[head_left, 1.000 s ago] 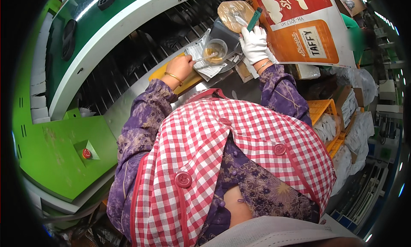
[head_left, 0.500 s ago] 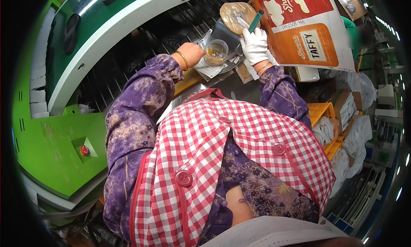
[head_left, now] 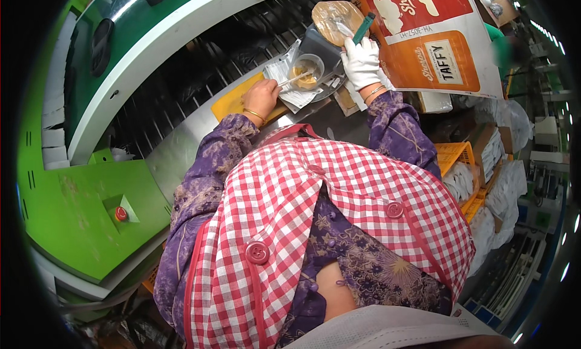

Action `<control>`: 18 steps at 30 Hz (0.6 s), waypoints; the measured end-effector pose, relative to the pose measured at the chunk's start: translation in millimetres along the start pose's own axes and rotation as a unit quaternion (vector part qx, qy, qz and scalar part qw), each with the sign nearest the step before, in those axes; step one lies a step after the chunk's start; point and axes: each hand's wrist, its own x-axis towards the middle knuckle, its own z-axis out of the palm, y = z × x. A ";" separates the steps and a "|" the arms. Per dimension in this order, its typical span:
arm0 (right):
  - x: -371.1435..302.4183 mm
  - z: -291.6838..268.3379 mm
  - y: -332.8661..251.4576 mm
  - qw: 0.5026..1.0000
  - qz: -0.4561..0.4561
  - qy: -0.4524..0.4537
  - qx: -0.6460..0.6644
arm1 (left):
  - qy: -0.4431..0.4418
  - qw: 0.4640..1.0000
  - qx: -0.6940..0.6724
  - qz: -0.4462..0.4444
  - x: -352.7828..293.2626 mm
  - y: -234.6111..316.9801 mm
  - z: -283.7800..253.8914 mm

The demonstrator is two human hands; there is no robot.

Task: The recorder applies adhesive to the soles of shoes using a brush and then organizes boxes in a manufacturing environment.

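My bare left hand is closed round a thin pale stick, low and left of a clear plastic cup. The stick's far end reaches into the cup, over yellowish-brown contents. In a white glove, my right hand grips a dark green, narrow-handled tool; its exact kind does not show. Just beyond the glove lies a round, tan, film-wrapped piece. Printed papers sit under the cup, beside a grey container.
A large printed red and orange sheet spreads to the right. Yellow board lies beneath my left hand on a metal surface. Left stands a green machine body with a red button. Orange crates are at right.
My left hand has moved left and nearer to me from the cup's rim, and the stick now shows slanting into the cup. My right hand has barely shifted.
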 end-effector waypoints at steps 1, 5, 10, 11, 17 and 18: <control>0.3 0.4 -0.1 1.000 0.005 -0.009 0.002 | 0.011 1.000 -0.006 -0.017 -0.1 1.1 2.5; 0.2 1.8 0.0 1.000 0.004 -0.007 -0.010 | -0.129 0.972 -0.079 -0.182 6.6 4.8 11.8; -2.5 4.0 1.7 1.000 0.010 -0.010 -0.002 | -0.304 0.777 -0.391 -0.388 15.8 -0.1 12.7; -2.7 4.4 1.9 1.000 0.013 -0.018 -0.002 | -0.292 0.760 -0.409 -0.413 15.0 1.5 15.1; -2.8 4.5 1.2 0.999 0.017 -0.031 -0.007 | -0.168 0.809 -0.393 -0.404 8.1 2.9 40.3; -2.8 4.3 1.2 0.999 0.017 -0.029 -0.008 | -0.134 0.834 -0.373 -0.385 6.0 1.3 44.9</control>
